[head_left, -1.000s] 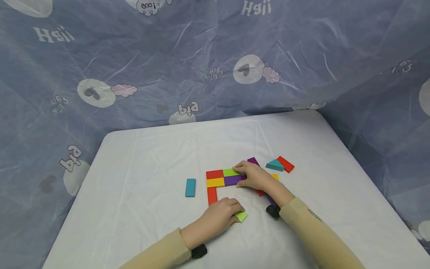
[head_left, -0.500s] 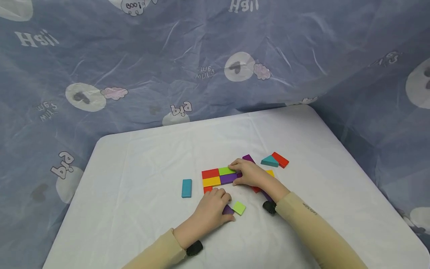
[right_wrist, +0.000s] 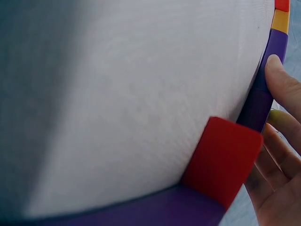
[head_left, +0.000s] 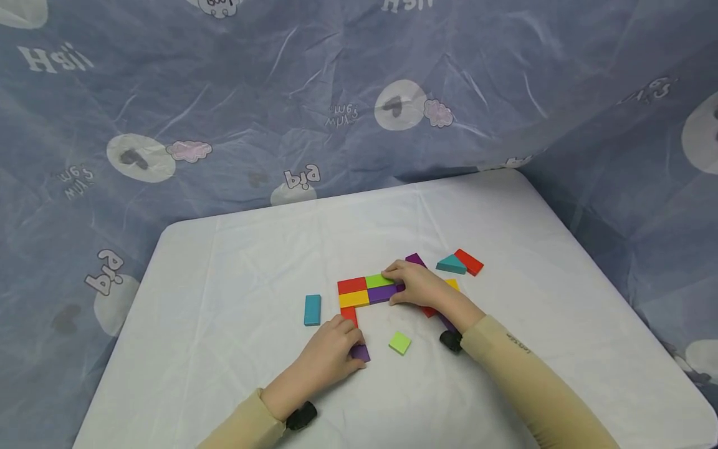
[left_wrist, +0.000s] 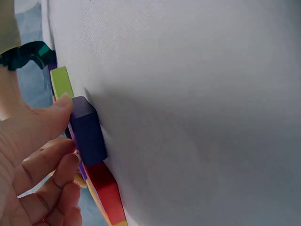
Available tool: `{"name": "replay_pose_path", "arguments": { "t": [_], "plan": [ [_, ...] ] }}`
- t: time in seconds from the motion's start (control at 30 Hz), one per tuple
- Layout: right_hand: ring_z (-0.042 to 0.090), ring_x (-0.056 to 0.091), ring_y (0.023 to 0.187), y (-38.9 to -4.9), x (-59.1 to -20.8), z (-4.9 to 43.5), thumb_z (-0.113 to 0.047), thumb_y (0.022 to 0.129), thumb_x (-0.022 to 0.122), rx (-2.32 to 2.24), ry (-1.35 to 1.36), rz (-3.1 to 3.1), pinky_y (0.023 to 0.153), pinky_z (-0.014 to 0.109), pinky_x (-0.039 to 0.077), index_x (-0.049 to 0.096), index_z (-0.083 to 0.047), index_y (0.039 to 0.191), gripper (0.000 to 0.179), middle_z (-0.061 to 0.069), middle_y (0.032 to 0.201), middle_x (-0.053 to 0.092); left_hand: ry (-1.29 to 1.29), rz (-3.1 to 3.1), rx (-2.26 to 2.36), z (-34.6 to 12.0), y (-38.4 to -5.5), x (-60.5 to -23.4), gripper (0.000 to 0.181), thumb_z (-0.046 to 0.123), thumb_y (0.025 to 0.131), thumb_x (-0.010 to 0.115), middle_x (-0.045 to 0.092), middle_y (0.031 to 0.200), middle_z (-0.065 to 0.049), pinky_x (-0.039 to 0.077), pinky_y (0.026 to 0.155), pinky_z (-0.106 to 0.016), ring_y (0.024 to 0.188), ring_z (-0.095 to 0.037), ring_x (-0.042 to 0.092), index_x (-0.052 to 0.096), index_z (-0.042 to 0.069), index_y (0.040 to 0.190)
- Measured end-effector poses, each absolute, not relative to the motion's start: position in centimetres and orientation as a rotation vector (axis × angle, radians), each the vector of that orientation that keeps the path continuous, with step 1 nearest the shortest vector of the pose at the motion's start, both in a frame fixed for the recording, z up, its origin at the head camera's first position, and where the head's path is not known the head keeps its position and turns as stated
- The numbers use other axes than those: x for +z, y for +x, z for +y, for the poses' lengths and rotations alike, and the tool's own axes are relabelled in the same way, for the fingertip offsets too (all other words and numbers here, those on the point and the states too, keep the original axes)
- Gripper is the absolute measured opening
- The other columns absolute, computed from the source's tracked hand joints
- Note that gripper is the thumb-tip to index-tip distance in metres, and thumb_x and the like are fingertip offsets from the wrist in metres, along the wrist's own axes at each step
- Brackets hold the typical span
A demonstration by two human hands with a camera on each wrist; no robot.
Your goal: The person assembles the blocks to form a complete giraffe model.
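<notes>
My left hand (head_left: 325, 352) pinches a purple block (head_left: 361, 353) between thumb and fingers. In the left wrist view, that block (left_wrist: 90, 136) lies end to end with a red block (left_wrist: 107, 190) at its far end. My right hand (head_left: 421, 290) grips across a double row of blocks, its thumb against the near side of a purple block (right_wrist: 276, 44) and its fingers by a lime green block (head_left: 379, 280) behind. A red block (head_left: 351, 285) and a yellow block (head_left: 353, 299) form the row's left end. A loose lime green square (head_left: 400, 343) lies between the hands.
Left of the row lies a teal block (head_left: 312, 310). A teal triangle (head_left: 452, 264) and a red block (head_left: 469, 262) lie at the back right. Beyond the right hand, a purple block (head_left: 416, 259) and a yellow piece (head_left: 452, 284) show partly. White cloth (head_left: 269, 268) covers the table.
My left hand has let go of the lime green square and moved left with the purple block, to the near end of the red block. The right hand keeps its place on the row.
</notes>
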State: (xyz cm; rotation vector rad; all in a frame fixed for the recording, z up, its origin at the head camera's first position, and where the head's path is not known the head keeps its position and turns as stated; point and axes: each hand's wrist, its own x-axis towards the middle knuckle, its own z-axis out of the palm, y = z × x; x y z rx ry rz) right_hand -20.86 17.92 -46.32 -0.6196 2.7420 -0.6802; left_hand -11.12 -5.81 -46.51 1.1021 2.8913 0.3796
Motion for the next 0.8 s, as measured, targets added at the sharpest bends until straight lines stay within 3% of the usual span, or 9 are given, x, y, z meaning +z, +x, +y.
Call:
{"name": "replay_pose_path", "arguments": {
  "t": [0.27, 0.57, 0.8],
  "plan": [
    [0.024, 0.057, 0.122, -20.8, -46.2, 17.9, -0.027, 0.082, 0.081, -0.684, -0.602, 2.729, 0.105, 0.042, 0.049, 0.057, -0.010, 0.139, 0.064, 0.006, 0.133, 0.059, 1.036, 2.921, 0.436, -7.0, -11.1, -46.7, 0.031, 0.035, 0.074, 0.087, 0.065, 0.086, 0.004, 0.047, 0.071, -0.020, 0.081, -0.009, 0.048, 0.071, 0.014, 0.091],
    [0.024, 0.057, 0.121, -20.8, -46.1, 17.9, -0.027, 0.082, 0.081, -0.695, -0.620, 2.735, 0.104, 0.043, 0.049, 0.057, -0.009, 0.139, 0.064, 0.007, 0.132, 0.059, 0.992, 2.959, 0.465, -7.2, -11.2, -46.9, 0.030, 0.032, 0.075, 0.086, 0.059, 0.078, 0.005, 0.044, 0.065, -0.018, 0.075, -0.008, 0.045, 0.068, 0.014, 0.091],
    [0.024, 0.057, 0.121, -20.9, -46.2, 17.9, -0.027, 0.082, 0.081, -0.696, -0.628, 2.726, 0.105, 0.042, 0.049, 0.057, -0.008, 0.139, 0.064, 0.007, 0.133, 0.059, 0.974, 2.949, 0.466, -7.4, -11.4, -47.0, 0.041, 0.036, 0.075, 0.086, 0.059, 0.095, 0.001, 0.051, 0.072, -0.021, 0.084, -0.011, 0.048, 0.067, 0.013, 0.103]
  ]
}}
